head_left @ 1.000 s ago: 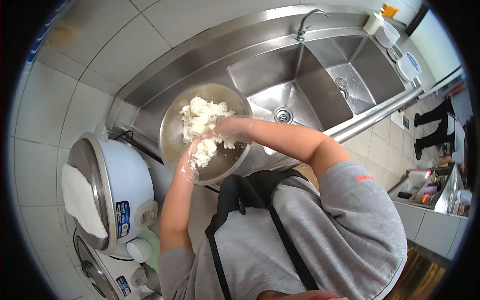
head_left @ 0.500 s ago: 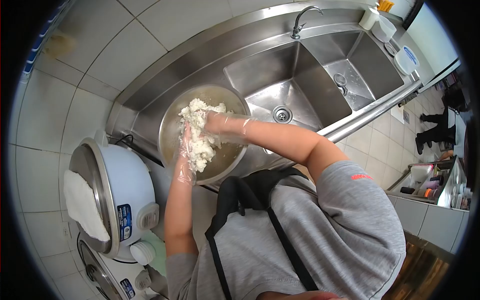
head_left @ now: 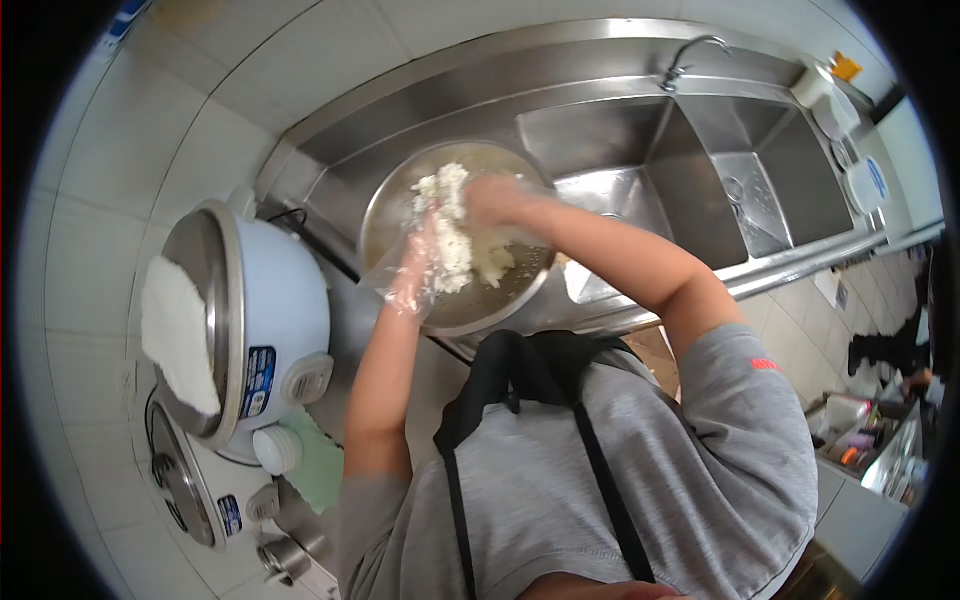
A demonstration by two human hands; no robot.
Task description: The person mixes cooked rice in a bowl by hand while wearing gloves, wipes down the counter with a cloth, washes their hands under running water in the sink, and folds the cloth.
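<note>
A round metal bowl (head_left: 383,222) stands on the steel counter and holds a lumpy white mass that looks like rice (head_left: 455,245). My left hand (head_left: 415,262), in a clear plastic glove, lies against the near left side of the mass; its fingertips are partly hidden by it. On the right side of the bowl, my right hand (head_left: 500,203), also in clear plastic, is smeared by motion beside the upper part of the mass. What its fingers hold, if anything, cannot be made out.
Right of the bowl are two sink basins (head_left: 640,150) and a faucet (head_left: 690,62). A large rice cooker (head_left: 285,310) with a white cloth (head_left: 178,335) on its lid stands at the left. White containers (head_left: 866,185) sit far right. Another person's dark-clothed leg (head_left: 885,350) shows at the right edge.
The view has shifted, so the bowl and sink appear further right. My right hand has drawn away from my left, and the white mass has changed shape, with a separate lump at its lower right.
</note>
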